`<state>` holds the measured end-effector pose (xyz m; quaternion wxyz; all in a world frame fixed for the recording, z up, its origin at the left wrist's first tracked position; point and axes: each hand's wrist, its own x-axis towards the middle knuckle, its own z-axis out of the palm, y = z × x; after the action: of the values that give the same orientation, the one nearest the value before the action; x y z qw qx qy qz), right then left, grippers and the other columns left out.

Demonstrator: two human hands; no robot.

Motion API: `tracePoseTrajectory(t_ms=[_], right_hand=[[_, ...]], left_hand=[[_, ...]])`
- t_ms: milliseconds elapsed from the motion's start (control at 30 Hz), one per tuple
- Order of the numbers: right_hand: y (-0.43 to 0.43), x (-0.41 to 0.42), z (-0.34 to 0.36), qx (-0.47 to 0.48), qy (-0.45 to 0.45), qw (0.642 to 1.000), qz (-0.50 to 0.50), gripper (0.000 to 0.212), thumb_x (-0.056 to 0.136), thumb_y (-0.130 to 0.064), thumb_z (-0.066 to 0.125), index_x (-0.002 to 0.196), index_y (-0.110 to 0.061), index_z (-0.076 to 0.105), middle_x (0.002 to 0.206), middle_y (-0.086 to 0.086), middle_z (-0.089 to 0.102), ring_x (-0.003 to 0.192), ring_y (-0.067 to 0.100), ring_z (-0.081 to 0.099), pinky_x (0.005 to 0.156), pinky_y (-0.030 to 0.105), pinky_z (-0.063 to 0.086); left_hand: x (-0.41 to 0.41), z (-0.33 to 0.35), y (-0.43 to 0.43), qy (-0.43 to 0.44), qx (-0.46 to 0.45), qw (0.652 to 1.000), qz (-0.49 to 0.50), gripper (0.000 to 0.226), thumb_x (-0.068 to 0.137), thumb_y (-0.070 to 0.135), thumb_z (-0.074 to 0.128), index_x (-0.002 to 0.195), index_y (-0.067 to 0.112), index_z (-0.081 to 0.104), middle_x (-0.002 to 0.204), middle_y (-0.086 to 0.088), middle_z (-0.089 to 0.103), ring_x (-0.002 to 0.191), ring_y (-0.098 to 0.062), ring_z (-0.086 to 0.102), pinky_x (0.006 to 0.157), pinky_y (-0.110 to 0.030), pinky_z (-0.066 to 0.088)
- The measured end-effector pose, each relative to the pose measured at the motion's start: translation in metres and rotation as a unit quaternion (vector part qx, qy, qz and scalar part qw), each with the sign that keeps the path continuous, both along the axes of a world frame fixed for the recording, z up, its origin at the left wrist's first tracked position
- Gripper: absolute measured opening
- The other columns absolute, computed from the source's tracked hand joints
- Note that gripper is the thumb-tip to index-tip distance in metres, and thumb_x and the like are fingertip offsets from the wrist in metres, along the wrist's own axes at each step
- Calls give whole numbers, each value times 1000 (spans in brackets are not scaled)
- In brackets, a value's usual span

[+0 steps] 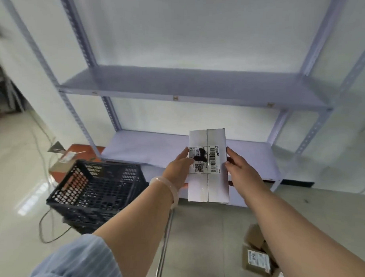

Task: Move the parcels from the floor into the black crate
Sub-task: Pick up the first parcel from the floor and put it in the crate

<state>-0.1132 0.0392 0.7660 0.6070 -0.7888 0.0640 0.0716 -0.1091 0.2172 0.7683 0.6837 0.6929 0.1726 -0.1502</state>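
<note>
While both hands hold it off the floor, the white parcel [216, 186] faces label-up before the lower board of the grey shelf unit [179, 84], just right of the black crate [97, 189]. The left hand [177, 167] clasps its left edge and the right hand [241, 169] its right edge, thumbs on top. Brown parcels [256, 259] lie on the floor at the lower right.

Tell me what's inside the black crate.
Inside the crate only its own mesh floor and walls show; no parcel is visible there. The left forearm covers its near right corner, so that part is hidden.
</note>
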Motion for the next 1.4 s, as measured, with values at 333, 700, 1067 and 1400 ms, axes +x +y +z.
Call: tracePoseTrajectory(t_ms=[333, 700, 1067, 1400], right_hand=[[140, -40, 38, 37, 23, 994, 96, 48, 96, -22, 44, 139, -44, 39, 126, -9, 53, 102, 10, 56, 88, 35, 50], [431, -10, -15, 64, 81, 986, 127, 49, 96, -21, 47, 139, -42, 38, 133, -3, 52, 111, 16, 52, 99, 41, 44], [536, 45, -102, 20, 168, 983, 71, 46, 94, -25, 51, 138, -36, 39, 105, -25, 55, 81, -11, 46, 62, 17, 36], [612, 154, -225, -32, 242, 965, 93, 44, 95, -30, 48, 137, -40, 41, 108, -21, 46, 79, -14, 39, 64, 12, 30]], left_hand=[[-65, 41, 143, -9, -24, 997, 69, 44, 93, 22, 46, 133, 40, 47, 142, -5, 49, 132, -30, 44, 101, -53, 43], [-42, 1, 437, 52, -31, 995, 81, 44, 97, 17, 40, 137, 36, 43, 104, 11, 69, 89, -7, 67, 51, -24, 55], [24, -93, 540, 139, -80, 985, 63, 53, 94, 11, 42, 141, 37, 36, 125, -1, 60, 95, -15, 63, 74, -33, 58], [129, -215, 612, 185, 3, 981, 58, 66, 80, 19, 44, 143, 35, 34, 119, -6, 60, 94, -27, 59, 95, -54, 47]])
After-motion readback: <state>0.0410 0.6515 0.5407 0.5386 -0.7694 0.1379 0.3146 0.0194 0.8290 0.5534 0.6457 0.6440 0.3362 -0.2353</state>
